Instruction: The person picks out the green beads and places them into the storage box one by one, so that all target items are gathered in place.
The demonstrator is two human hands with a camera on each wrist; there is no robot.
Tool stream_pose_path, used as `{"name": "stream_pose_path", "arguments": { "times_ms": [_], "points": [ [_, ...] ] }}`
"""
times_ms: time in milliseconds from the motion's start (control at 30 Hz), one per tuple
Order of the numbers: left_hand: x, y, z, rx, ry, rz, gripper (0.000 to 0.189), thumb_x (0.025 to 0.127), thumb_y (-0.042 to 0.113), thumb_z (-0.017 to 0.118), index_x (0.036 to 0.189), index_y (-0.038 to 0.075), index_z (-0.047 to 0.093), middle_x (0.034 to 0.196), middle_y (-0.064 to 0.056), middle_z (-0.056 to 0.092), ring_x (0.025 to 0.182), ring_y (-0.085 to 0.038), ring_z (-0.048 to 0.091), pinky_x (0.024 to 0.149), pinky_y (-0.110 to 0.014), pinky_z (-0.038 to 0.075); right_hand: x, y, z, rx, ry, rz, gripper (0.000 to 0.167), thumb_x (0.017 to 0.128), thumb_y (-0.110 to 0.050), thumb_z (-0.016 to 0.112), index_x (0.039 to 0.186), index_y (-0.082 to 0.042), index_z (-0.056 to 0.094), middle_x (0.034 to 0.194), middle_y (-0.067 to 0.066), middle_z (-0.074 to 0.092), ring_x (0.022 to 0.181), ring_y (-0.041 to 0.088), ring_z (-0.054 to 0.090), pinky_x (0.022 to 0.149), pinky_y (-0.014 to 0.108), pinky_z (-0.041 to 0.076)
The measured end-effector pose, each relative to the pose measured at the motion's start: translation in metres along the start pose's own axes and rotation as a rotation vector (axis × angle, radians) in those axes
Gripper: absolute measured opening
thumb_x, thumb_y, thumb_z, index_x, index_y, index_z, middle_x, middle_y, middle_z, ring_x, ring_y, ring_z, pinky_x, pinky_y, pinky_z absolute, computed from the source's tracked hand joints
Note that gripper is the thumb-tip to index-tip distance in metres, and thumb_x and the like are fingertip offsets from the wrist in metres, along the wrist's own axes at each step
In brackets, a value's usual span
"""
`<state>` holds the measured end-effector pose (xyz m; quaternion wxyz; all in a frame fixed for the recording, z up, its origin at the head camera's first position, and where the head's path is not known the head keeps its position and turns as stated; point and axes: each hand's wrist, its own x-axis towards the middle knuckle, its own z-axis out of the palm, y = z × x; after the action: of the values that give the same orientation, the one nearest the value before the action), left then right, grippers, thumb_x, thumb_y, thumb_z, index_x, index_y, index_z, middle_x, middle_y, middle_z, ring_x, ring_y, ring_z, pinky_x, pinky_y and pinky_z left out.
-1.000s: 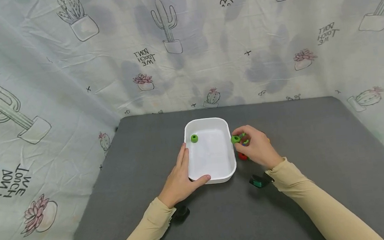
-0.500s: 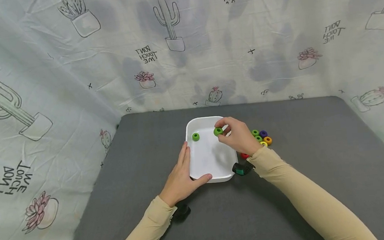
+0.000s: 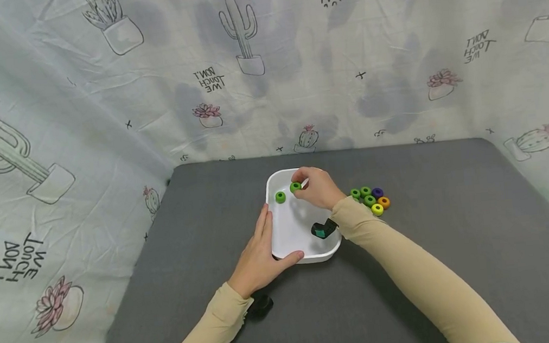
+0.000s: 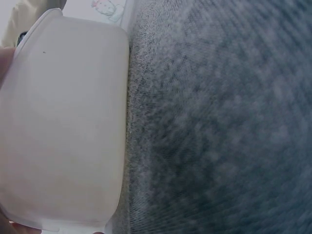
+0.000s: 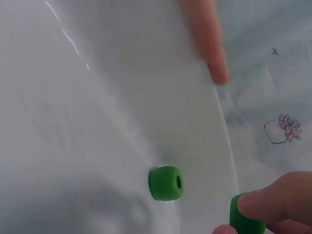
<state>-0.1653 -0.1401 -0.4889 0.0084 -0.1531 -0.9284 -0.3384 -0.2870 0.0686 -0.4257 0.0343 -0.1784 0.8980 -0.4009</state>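
My right hand [image 3: 319, 189] pinches a green bead [image 3: 295, 187] between thumb and fingertips, above the far part of a white tray [image 3: 295, 240]. Inside the tray, by its left wall, lies another green bead [image 5: 166, 183] with a hole through it. My left hand [image 3: 257, 254] rests along the tray's near left corner, fingers straight on the left side and thumb over the front rim. The tray's outer wall [image 4: 68, 122] fills the left part of the left wrist view. My right hand and sleeve cover the tray's far right part.
To the right of the tray, several loose beads lie in a cluster: green ones [image 3: 365, 191], a purple bead [image 3: 377, 192], an orange bead [image 3: 384, 202] and a yellow bead [image 3: 378, 209]. The right sleeve [image 3: 389, 248] partly hides the cluster. A printed cloth [image 3: 295, 71] hangs behind the grey table [image 3: 199, 210].
My right hand has carried the green bead left from beside the bead cluster to above the tray. The left hand stays at the tray's corner.
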Motion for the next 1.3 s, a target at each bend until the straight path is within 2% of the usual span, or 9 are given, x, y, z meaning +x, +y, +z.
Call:
{"name": "stream_pose_path", "arguments": {
  "times_ms": [167, 267, 333, 433, 633, 833, 1000, 1300],
  "points": [
    [-0.003, -0.001, 0.001, 0.006, 0.0, 0.006, 0.119, 0.088, 0.075, 0.066, 0.168, 0.018, -0.001, 0.177, 0.007, -0.006, 0.158, -0.03, 0.028, 0.116, -0.057, 0.039, 0.011, 0.005, 0.011, -0.056, -0.024, 0.005, 0.025, 0.094, -0.01, 0.076, 0.117, -0.003, 0.071, 0.113, 0.015, 0.071, 0.101, 0.029, 0.067, 0.09, 0.043, 0.055],
    [-0.004, -0.001, 0.003, 0.008, 0.008, 0.011, 0.12, 0.087, 0.074, 0.066, 0.168, 0.013, 0.004, 0.177, 0.006, -0.005, 0.156, -0.032, 0.03, 0.115, -0.057, 0.039, 0.016, 0.011, 0.018, -0.098, -0.026, 0.004, 0.023, 0.093, -0.011, 0.077, 0.113, -0.003, 0.072, 0.111, 0.015, 0.072, 0.099, 0.028, 0.066, 0.09, 0.043, 0.054],
    [-0.005, -0.002, 0.004, 0.007, 0.011, 0.011, 0.12, 0.087, 0.074, 0.067, 0.168, 0.01, 0.007, 0.177, 0.006, -0.005, 0.156, -0.032, 0.031, 0.115, -0.057, 0.04, 0.018, 0.014, 0.022, -0.113, -0.03, 0.013, 0.022, 0.092, -0.01, 0.077, 0.112, -0.002, 0.072, 0.111, 0.016, 0.072, 0.1, 0.028, 0.066, 0.091, 0.044, 0.054],
    [-0.006, -0.002, 0.004, -0.001, 0.007, 0.003, 0.12, 0.087, 0.074, 0.067, 0.168, 0.011, 0.006, 0.177, 0.007, -0.005, 0.156, -0.031, 0.031, 0.115, -0.057, 0.04, 0.021, 0.015, 0.025, -0.108, -0.048, 0.042, 0.023, 0.092, -0.008, 0.076, 0.113, -0.001, 0.071, 0.113, 0.017, 0.071, 0.101, 0.029, 0.065, 0.093, 0.045, 0.053],
    [-0.006, -0.001, 0.003, -0.01, 0.002, -0.006, 0.12, 0.087, 0.073, 0.068, 0.169, 0.011, 0.005, 0.177, 0.007, -0.005, 0.155, -0.031, 0.033, 0.113, -0.057, 0.042, 0.025, 0.013, 0.026, -0.127, -0.075, 0.091, 0.025, 0.092, -0.008, 0.076, 0.115, -0.002, 0.071, 0.113, 0.016, 0.071, 0.101, 0.028, 0.065, 0.093, 0.043, 0.053],
    [-0.003, 0.0, 0.002, -0.011, 0.0, -0.003, 0.12, 0.087, 0.072, 0.069, 0.168, 0.012, 0.003, 0.177, 0.005, -0.006, 0.154, -0.031, 0.035, 0.112, -0.056, 0.043, 0.028, 0.015, 0.027, -0.137, -0.099, 0.091, 0.026, 0.093, -0.007, 0.075, 0.118, -0.001, 0.07, 0.114, 0.017, 0.073, 0.1, 0.028, 0.068, 0.09, 0.041, 0.055],
    [-0.002, 0.001, 0.001, 0.0, 0.006, 0.001, 0.121, 0.087, 0.072, 0.068, 0.168, 0.007, 0.007, 0.177, 0.005, -0.006, 0.154, -0.032, 0.036, 0.112, -0.056, 0.043, 0.031, 0.018, 0.027, -0.116, -0.116, 0.105, 0.028, 0.092, -0.004, 0.075, 0.12, -0.001, 0.07, 0.114, 0.018, 0.074, 0.095, 0.026, 0.071, 0.085, 0.038, 0.057],
    [-0.002, 0.001, 0.001, 0.006, 0.007, -0.003, 0.121, 0.087, 0.073, 0.069, 0.168, 0.007, 0.008, 0.177, 0.005, -0.005, 0.155, -0.032, 0.034, 0.113, -0.056, 0.042, 0.03, 0.016, 0.026, -0.11, -0.125, 0.097, 0.031, 0.091, -0.003, 0.074, 0.122, 0.0, 0.07, 0.119, 0.02, 0.073, 0.106, 0.03, 0.07, 0.093, 0.043, 0.055]
  ]
}}
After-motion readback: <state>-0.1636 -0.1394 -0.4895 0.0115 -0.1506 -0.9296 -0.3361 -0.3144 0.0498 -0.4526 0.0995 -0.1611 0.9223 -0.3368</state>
